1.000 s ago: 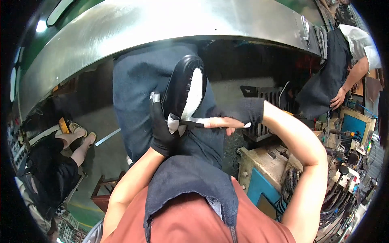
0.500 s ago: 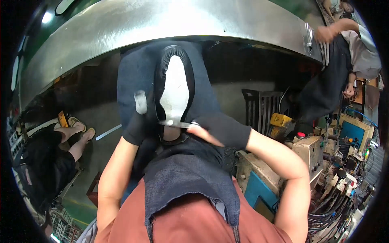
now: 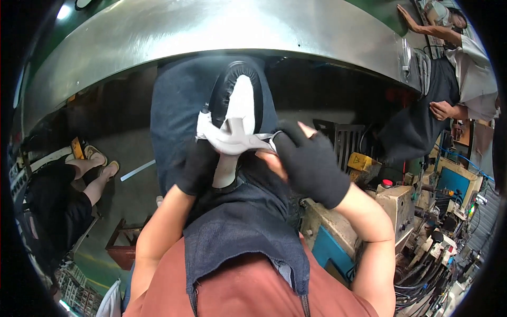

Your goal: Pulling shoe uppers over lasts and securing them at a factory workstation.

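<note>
A black shoe upper on a last (image 3: 222,90) lies sole up across my lap, its white insole (image 3: 242,100) showing and its gathered toe pointing away. My right hand (image 3: 309,164), in a black fingerless glove, grips metal lasting pincers (image 3: 232,140). Their curved head lies over the rear half of the insole; whether the jaws grip the upper I cannot tell. My left hand (image 3: 198,164), also gloved, is closed around the shoe's left side. White wrapping (image 3: 204,122) covers a fingertip there, beside the pincers' head. The hands and pincers hide part of the heel end.
A curved metal bench (image 3: 185,31) spans the far side. To the right stand a dark slatted crate (image 3: 343,140), a yellow box (image 3: 363,164), and a machine with a red button (image 3: 387,183). A co-worker (image 3: 470,74) is at far right; another person's legs (image 3: 97,174) show at left.
My left hand has come in from beside the shoe onto its side. The pincers have risen and turned, their head now over the insole. The shoe has shifted slightly right.
</note>
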Available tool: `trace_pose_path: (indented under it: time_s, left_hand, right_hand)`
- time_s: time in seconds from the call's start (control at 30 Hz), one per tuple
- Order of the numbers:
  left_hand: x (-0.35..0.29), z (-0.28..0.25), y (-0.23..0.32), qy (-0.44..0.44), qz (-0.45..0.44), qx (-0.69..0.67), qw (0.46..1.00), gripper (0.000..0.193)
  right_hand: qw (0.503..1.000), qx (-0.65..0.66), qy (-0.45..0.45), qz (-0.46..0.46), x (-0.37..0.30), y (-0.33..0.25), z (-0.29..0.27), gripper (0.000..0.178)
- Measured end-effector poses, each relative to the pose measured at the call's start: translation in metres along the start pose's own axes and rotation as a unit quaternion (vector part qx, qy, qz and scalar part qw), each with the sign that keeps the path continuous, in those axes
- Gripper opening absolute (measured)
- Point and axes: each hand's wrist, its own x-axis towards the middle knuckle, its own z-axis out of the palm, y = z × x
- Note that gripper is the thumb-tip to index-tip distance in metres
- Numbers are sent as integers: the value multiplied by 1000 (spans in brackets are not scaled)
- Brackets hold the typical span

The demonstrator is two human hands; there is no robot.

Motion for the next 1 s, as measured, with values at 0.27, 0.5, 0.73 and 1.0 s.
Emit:
trace_pose_path:
  time_s: [0.27, 0.5, 0.73, 1.0]
  left_hand:
    - [-2, 29, 10, 102, 119, 74, 985, 68]
    - [-7, 2, 11, -49, 99, -41, 993, 109]
    - [-14, -11, 17, -84, 126, 113, 982, 130]
    - [6, -4, 23, 9, -105, -256, 961, 38]
  right_hand:
    - [983, 98, -137, -68, 13, -76, -44, 35]
    - [984, -36, -146, -96, 2, -39, -3, 36]
    - [993, 21, -76, -86, -1, -33, 12, 40]
    - [947, 257, -107, 159, -72, 16, 61, 29]
